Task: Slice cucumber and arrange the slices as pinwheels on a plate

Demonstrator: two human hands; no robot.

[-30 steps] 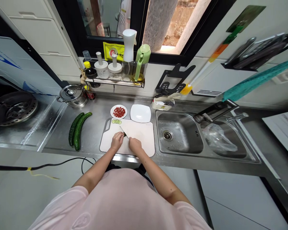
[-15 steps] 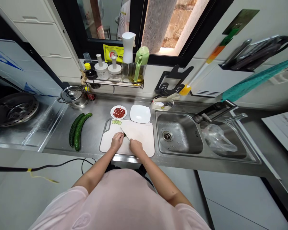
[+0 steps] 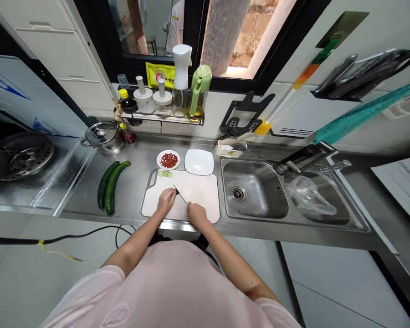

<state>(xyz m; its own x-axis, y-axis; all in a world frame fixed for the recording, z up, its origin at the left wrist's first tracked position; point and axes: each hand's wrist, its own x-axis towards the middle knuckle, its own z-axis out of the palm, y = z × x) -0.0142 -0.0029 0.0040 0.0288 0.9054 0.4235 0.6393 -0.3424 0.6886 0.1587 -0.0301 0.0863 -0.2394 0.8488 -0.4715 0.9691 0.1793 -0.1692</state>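
My left hand [image 3: 166,201] is closed on a short dark green piece of cucumber [image 3: 176,192], low over the white cutting board [image 3: 205,191]. In my right hand [image 3: 196,214] is the handle of a knife [image 3: 183,198]; its thin blade slants up and left beside the cucumber piece. My fingers hide most of the piece and the knife's handle. Several pale cucumber slices [image 3: 165,174] lie in a row at the board's far left edge. Two whole cucumbers [image 3: 111,187] rest on the steel counter to the left.
Behind the board stand a plate of chopped red pieces [image 3: 159,164] and a white square dish [image 3: 199,162]. The sink [image 3: 256,187] is to the right, a plastic bag [image 3: 309,196] in its second basin. A lidded pot [image 3: 104,139] and a wok [image 3: 18,155] are at left.
My right hand has moved slightly right and toward me, drawing the knife back along the cucumber piece. My left hand stays nearly in place.
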